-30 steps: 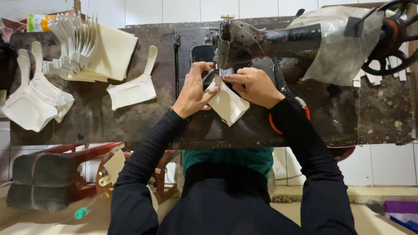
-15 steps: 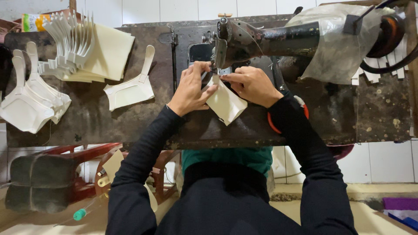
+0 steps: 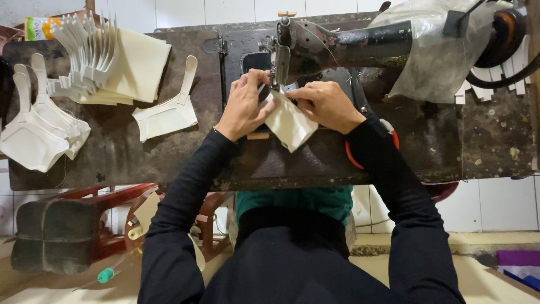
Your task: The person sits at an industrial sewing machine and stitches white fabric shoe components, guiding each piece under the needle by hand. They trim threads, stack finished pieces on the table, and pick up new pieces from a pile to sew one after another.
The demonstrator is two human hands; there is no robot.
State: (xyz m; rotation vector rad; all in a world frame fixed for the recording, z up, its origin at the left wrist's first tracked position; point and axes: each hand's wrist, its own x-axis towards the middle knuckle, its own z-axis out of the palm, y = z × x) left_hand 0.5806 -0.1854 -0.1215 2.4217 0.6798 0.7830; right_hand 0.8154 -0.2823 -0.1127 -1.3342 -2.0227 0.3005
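A cream-coloured cut piece [image 3: 289,125] lies under the needle of a dark old sewing machine [image 3: 337,48]. My left hand [image 3: 244,107] pinches its left edge right at the presser foot. My right hand [image 3: 323,104] presses down on its right edge, fingers curled over the material. Both hands nearly touch just below the machine head. The needle itself is hidden behind my fingers.
On the worn dark table [image 3: 129,163], a single white cut piece [image 3: 167,115] lies to the left. A fanned stack of cream pieces [image 3: 107,62] sits at the back left, another pile [image 3: 39,132] at the far left edge. Clear plastic [image 3: 439,50] covers the machine's right end.
My hands and the cream piece stay at the needle; the piece has shifted slightly under my fingers. The view has tilted down a little.
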